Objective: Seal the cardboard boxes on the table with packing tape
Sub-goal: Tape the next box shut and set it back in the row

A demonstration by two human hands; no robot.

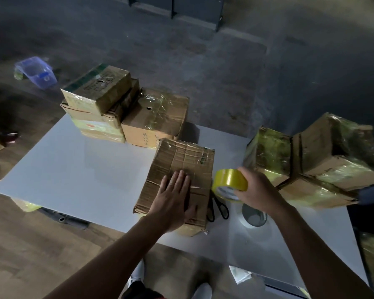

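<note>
One view, from the head camera, looked down on a white tabletop (pixel 73 169) in a dim room. Near the front edge lay a worn cardboard box (pixel 181 158), its top creased and partly covered with clear tape. The left hand (pixel 173 197) rested flat on the near half of that box, fingers straight and close together, holding nothing.

Just right of the box, the right hand (pixel 257 188) gripped a roll of yellow packing tape (pixel 230 182), fingers curled round it. Whether the roll touched the tabletop could not be told. Below the roll lay black-handled scissors (pixel 218 209), close against the box's right side. A pale tape ring (pixel 254 216) lay flat on the tabletop under the right wrist.

At the far left corner stood a stack of taped boxes (pixel 97 91), with a single taped box (pixel 158 117) just beside it on the right. At the right edge sat a smaller wrapped box (pixel 268 154) touching a larger wrapped box (pixel 337 156), both shiny with yellowish tape. On the dark floor beyond, far left, lay a blue plastic container (pixel 36 71).
</note>
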